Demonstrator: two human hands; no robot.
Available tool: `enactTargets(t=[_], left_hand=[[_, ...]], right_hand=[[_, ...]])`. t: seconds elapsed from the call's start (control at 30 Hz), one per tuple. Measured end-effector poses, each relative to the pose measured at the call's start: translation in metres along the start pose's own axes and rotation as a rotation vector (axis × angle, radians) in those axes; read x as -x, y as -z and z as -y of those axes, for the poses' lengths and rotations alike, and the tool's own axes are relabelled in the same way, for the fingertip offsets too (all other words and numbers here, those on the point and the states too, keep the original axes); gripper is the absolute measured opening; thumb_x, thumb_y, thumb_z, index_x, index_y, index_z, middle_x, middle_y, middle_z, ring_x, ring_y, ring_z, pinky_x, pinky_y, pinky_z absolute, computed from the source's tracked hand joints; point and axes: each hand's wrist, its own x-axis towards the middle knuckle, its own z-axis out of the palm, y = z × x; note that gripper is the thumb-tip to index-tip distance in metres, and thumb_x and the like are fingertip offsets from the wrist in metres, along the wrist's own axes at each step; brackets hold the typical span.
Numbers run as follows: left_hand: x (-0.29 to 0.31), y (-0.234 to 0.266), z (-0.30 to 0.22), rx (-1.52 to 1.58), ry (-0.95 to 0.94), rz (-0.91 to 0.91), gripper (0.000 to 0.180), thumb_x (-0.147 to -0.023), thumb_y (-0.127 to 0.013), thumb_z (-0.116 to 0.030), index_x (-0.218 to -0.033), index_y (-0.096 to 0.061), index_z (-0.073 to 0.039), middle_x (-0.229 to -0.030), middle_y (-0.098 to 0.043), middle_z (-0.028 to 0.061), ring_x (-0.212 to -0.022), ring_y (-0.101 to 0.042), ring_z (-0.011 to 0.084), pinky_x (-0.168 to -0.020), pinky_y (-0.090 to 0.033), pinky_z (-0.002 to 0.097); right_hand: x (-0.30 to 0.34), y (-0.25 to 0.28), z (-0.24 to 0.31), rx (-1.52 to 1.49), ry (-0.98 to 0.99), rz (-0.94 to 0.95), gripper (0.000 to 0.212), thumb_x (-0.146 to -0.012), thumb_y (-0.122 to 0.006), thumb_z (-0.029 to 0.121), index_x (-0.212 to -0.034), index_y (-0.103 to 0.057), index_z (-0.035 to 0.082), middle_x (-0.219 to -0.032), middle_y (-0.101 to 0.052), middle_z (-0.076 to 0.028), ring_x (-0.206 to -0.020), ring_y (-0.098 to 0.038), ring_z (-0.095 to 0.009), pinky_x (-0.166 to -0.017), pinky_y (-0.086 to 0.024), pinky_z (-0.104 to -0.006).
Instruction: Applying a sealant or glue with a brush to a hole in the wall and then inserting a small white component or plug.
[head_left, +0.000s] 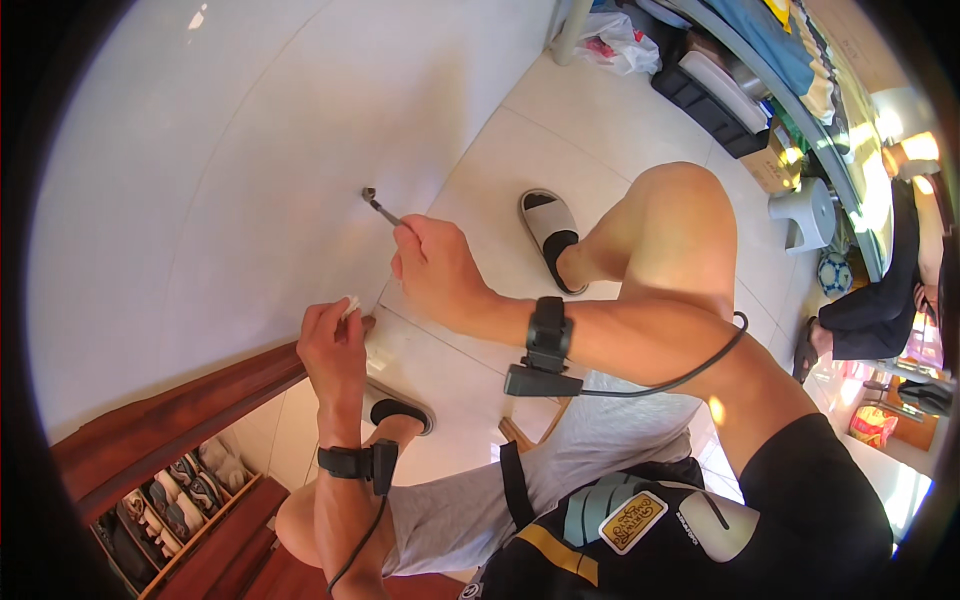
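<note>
My right hand [440, 270] is closed around a slim hand tool [384, 211] with a dark metal shaft and a small, rounded head. The head is close to the pale, smooth wall [250, 180]; whether it touches the wall I cannot tell. Below and to the left, my left hand [335, 345] pinches a small whitish piece [351, 306] between thumb and fingers, mostly hidden by them. This hand is near the wall's lower edge and the end of a reddish-brown wooden beam [200, 412]. Both wrists wear black strapped devices with cables.
An open shoe drawer [180, 500] lies at the lower left. My slippered foot [555, 240] rests on the tiled floor [560, 110]. A plastic bag [615, 45], black crate [705, 105], grey stool [808, 215] and ball [835, 273] line the right. Another person's legs [865, 310] are at far right.
</note>
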Motion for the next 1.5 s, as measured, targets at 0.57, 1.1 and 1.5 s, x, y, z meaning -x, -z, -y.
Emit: enactTargets(t=[0.57, 1.1, 1.5], left_hand=[[0.000, -0.001, 0.001, -0.003, -0.009, -0.016, 0.017, -0.086, -0.071, 0.003, -0.103, -0.071, 0.003, -0.094, -0.064, 0.0111, -0.072, -0.067, 0.0213, -0.064, -0.056, 0.0294], [0.000, -0.003, 0.002, -0.034, -0.014, 0.012, 0.015, -0.086, -0.072, 0.002, -0.101, -0.071, 0.002, -0.093, -0.064, 0.0112, -0.071, -0.067, 0.0219, -0.065, -0.055, 0.0309], [0.001, -0.004, 0.003, -0.053, -0.010, 0.047, 0.015, -0.087, -0.070, 0.003, -0.102, -0.070, 0.004, -0.094, -0.064, 0.0115, -0.073, -0.070, 0.0229, -0.064, -0.055, 0.0305]], right_hand=[[0.001, -0.002, 0.017, -0.297, -0.210, 0.038, 0.029, -0.103, -0.045, 0.015, -0.081, -0.054, -0.002, -0.065, -0.056, -0.006, -0.051, -0.049, -0.012, -0.047, -0.042, -0.0302], [0.004, 0.000, 0.028, -0.487, -0.402, 0.010, 0.027, -0.101, -0.049, 0.017, -0.082, -0.056, 0.000, -0.068, -0.054, -0.005, -0.048, -0.046, -0.012, -0.041, -0.034, -0.0282], [0.001, -0.006, 0.019, -0.545, -0.463, 0.023, 0.020, -0.100, -0.048, 0.017, -0.094, -0.056, -0.001, -0.068, -0.052, -0.005, -0.046, -0.041, -0.010, -0.040, -0.026, -0.0287]])
